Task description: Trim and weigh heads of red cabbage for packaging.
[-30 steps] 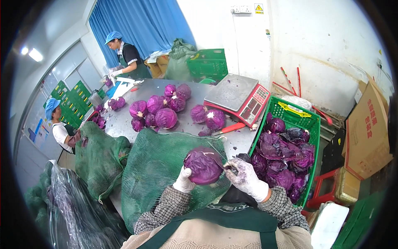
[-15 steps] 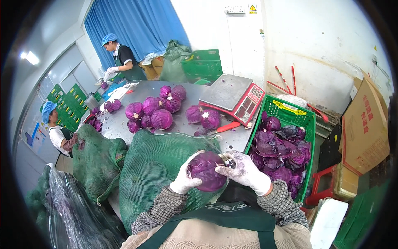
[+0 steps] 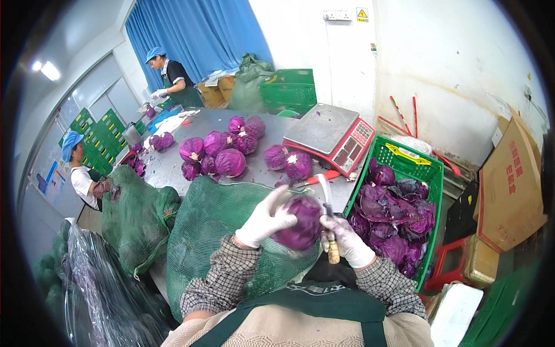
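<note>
A purple cabbage (image 3: pixel 299 230), slightly blurred, sits between my hands over a green mesh sack (image 3: pixel 205 243). My left hand (image 3: pixel 263 222), in a white glove, holds it from the left with curved fingers. My right hand (image 3: pixel 351 246), in a stained white glove, grips a curved knife (image 3: pixel 333 251) with a pale handle, blade upright along the cabbage's right side. Behind them, more cabbages (image 3: pixel 230 163) lie on the steel table (image 3: pixel 179 121), near a red-handled knife (image 3: pixel 321 176).
A red scale (image 3: pixel 326 136) stands on the table. At right are a green crate of cabbage leaves (image 3: pixel 433 170) and cardboard (image 3: pixel 509 179). Another filled mesh sack (image 3: pixel 139 214) and plastic sheeting (image 3: pixel 98 277) lie left. Two co-workers (image 3: pixel 179 81) (image 3: pixel 81 179) stand at the table's far and left sides.
The knife now shows upright in my right hand, which has shifted down the cabbage's right side. My left hand has moved higher, and the cabbage has turned and shifted slightly right.
</note>
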`<state>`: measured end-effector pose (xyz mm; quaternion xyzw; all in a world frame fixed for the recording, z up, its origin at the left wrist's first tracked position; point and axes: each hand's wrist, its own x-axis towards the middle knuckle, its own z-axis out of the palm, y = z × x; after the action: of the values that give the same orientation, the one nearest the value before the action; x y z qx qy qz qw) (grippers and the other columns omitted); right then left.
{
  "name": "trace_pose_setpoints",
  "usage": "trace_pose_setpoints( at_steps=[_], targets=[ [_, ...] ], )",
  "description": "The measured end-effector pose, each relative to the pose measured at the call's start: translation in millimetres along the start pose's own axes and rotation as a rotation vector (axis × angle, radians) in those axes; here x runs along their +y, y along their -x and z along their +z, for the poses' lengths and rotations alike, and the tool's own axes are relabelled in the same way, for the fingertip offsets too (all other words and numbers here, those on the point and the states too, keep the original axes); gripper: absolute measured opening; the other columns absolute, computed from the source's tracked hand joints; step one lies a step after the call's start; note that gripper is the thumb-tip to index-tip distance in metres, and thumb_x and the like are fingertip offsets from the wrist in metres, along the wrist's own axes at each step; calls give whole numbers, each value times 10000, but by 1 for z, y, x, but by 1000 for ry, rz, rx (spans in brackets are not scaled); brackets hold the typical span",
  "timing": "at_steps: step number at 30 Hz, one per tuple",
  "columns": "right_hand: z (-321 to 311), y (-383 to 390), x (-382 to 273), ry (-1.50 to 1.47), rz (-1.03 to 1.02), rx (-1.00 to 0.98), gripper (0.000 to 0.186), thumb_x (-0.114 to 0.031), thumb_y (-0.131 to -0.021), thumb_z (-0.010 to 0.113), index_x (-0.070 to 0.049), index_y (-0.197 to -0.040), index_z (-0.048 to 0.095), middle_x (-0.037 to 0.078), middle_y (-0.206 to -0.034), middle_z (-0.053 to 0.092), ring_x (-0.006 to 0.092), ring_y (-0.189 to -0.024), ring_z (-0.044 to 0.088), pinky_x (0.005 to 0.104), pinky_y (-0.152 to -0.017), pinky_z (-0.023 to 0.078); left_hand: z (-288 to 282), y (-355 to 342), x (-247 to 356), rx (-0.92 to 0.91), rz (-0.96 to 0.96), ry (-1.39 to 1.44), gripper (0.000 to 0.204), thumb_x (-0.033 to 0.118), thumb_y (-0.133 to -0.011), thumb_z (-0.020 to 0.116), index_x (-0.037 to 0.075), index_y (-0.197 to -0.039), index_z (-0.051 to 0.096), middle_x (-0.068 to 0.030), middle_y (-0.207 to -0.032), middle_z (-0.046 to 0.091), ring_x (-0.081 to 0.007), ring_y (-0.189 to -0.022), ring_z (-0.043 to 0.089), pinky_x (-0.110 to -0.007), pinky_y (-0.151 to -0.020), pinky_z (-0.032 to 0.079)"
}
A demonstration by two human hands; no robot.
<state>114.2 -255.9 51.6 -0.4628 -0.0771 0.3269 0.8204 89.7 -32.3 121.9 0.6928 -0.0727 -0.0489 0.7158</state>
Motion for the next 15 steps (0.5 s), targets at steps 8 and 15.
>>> trace_pose_setpoints(
  at_steps=[8,15],
  targets=[
    [9,3,2,149,-157,67,333,-327,-850,671,-40,-973,554,-6,-637,516,87,-512,507,239,-458,419,36,4,-23,283,262,22,937,113,-637,838,-42,-1373,280,-153,-1334,431,-234,-1208,465,-354,-1026,394],
    [-6,3,-2,202,-208,72,296,-62,-851,581,57,-1121,560,-1,-644,536,81,-498,522,239,-493,458,31,6,-23,318,249,130,751,122,-706,789,-43,-1318,387,-151,-1270,507,-224,-1138,526,-349,-984,436]
  ],
)
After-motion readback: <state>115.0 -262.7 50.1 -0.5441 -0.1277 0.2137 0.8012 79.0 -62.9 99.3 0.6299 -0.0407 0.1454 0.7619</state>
